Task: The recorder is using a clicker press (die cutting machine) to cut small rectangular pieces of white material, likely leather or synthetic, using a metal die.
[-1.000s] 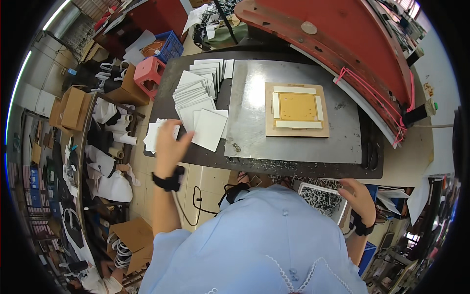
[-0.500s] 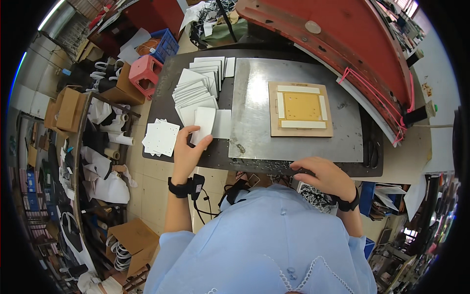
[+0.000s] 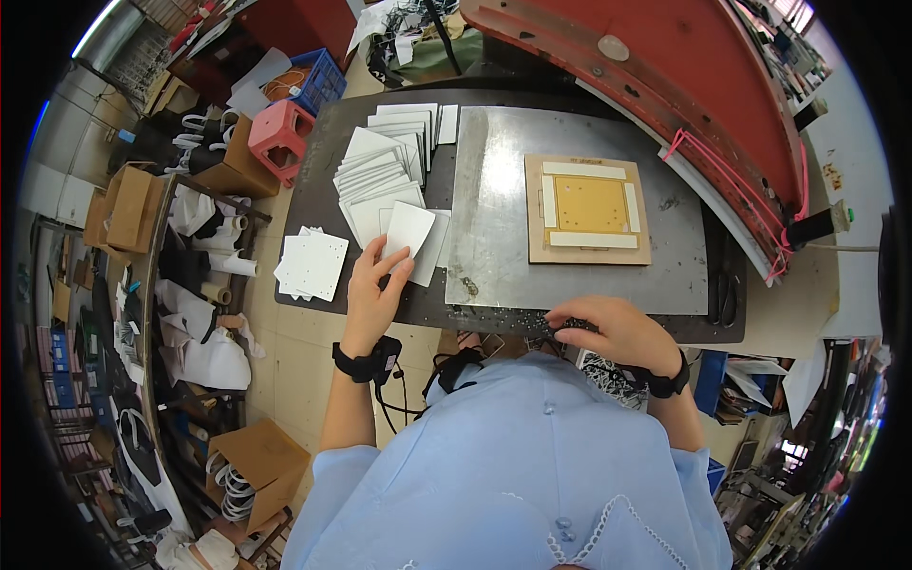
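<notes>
White sheet (image 3: 408, 230), roughly square, is pinched in the left hand (image 3: 372, 290): fingers closed on its near edge, thumb to the right side. It is lifted slightly and tilted, over the near end of a fanned stack of white sheets (image 3: 380, 176) on the left part of the dark worktable (image 3: 313, 180). A second stack (image 3: 413, 119) lies further away, towards the far edge of the table. A smaller pile of white sheets with punched holes (image 3: 311, 264) lies just left of the left hand and overhangs the table's near-left corner.

Right hand (image 3: 613, 332) rests at the near edge of the table, fingers curled down over a small dark object (image 3: 568, 326); whether the fingers actually grip it cannot be told. Both wrists carry black bands.

Grey metal plate (image 3: 494, 218) covers the middle and right of the table. On it, right of centre, sits a brown cardboard board (image 3: 589, 211) with a yellow square centre framed by four pale strips. A large red machine arm (image 3: 665, 66) curves across the far right, with a pink cord (image 3: 788, 199) hanging along its edge.

On the floor to the far left stand a pink stool (image 3: 280, 133), a blue crate (image 3: 318, 84) and cardboard boxes (image 3: 128, 204). The person wears a light blue shirt (image 3: 513, 465).
</notes>
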Demonstrator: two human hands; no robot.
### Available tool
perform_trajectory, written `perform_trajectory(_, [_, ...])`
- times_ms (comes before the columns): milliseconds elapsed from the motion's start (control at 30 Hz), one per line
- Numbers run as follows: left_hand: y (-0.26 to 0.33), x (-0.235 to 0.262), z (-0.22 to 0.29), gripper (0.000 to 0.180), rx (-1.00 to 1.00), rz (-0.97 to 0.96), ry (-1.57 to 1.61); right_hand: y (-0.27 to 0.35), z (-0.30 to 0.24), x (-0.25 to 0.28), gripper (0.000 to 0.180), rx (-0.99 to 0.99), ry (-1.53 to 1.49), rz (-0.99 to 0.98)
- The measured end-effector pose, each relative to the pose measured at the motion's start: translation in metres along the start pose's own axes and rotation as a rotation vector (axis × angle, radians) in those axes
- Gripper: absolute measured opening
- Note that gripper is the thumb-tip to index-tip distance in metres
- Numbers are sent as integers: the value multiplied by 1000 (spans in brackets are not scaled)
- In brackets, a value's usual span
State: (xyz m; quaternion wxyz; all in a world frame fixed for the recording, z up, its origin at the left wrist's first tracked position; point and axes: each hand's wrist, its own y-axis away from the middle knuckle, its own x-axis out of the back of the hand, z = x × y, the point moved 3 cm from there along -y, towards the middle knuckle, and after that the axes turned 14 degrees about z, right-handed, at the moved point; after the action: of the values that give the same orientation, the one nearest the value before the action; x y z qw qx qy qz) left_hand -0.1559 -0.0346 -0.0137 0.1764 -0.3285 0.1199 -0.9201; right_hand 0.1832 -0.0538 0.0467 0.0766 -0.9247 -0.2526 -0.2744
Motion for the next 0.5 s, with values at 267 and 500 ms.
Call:
perform_trajectory(267, [7,1,-1,31,5,230,126,-8,-7,-7,29,-5,-38,-42])
perform_trajectory(500, [-9,25,44,45,123,285,612,-4,-4,-1,31,-180,-358,117])
